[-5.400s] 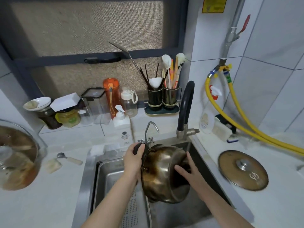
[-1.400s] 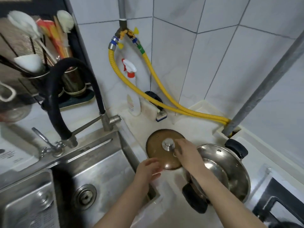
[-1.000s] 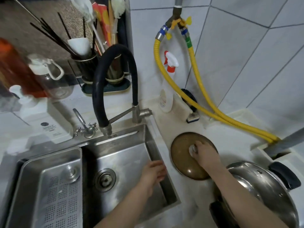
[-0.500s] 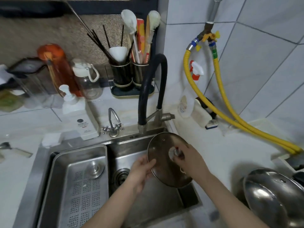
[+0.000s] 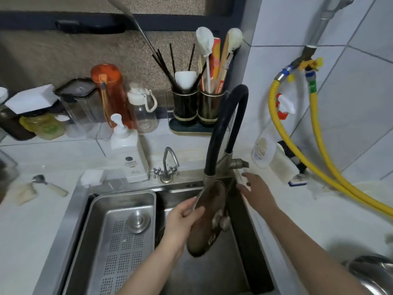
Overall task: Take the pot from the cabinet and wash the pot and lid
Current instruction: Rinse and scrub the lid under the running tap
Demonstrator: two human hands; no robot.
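Gripping the tilted lid (image 5: pixel 209 218) by its rim over the sink (image 5: pixel 214 271), the left hand (image 5: pixel 182 218) holds it alone, while the right hand (image 5: pixel 256 188) hangs spread beside it.

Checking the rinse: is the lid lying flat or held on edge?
On edge. The left hand grips the lid by its rim, tilted steeply over the sink, knob facing right.

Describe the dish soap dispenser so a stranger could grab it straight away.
Start at the steel sink and look at the counter along its back edge, just left of the small chrome tap. The soap dispenser is the squat white square bottle with a white pump and a small dark label. The bottles behind it are taller: one orange, one clear.
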